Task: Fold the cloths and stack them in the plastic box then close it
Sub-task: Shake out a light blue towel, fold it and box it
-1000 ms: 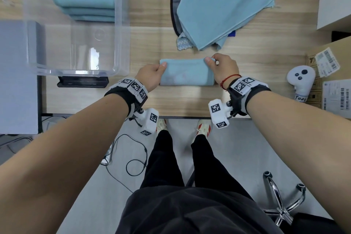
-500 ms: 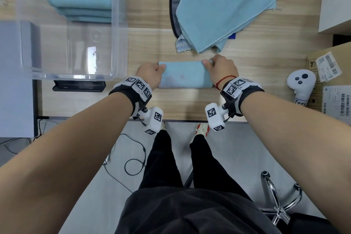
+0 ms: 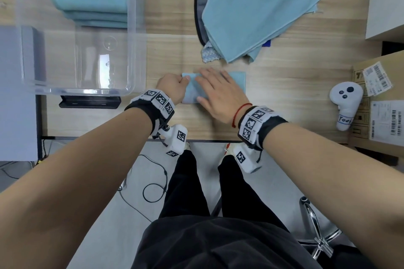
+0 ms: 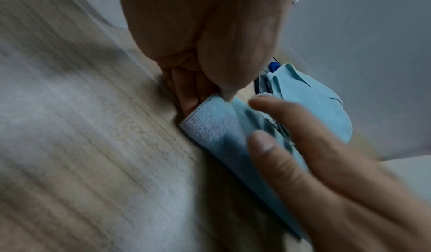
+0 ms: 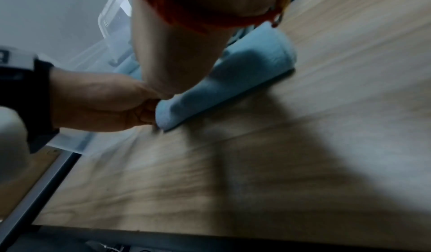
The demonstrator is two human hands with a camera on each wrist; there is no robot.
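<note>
Your left hand (image 3: 175, 88) pinches the folded cloth's (image 3: 237, 81) left end while your right hand (image 3: 218, 91) lies flat-fingered across it, long axis running left-right on the counter (image 3: 284, 105)

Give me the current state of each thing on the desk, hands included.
Folded cloth: flat on desk, folded narrow.
Left hand: pinches the cloth's left end.
Right hand: open, fingers spread flat on the cloth.
Plastic box: lid off, folded stack at its far end.
Unfolded cloths: loose heap, not yet folded.
Controller: lying untouched.
</note>
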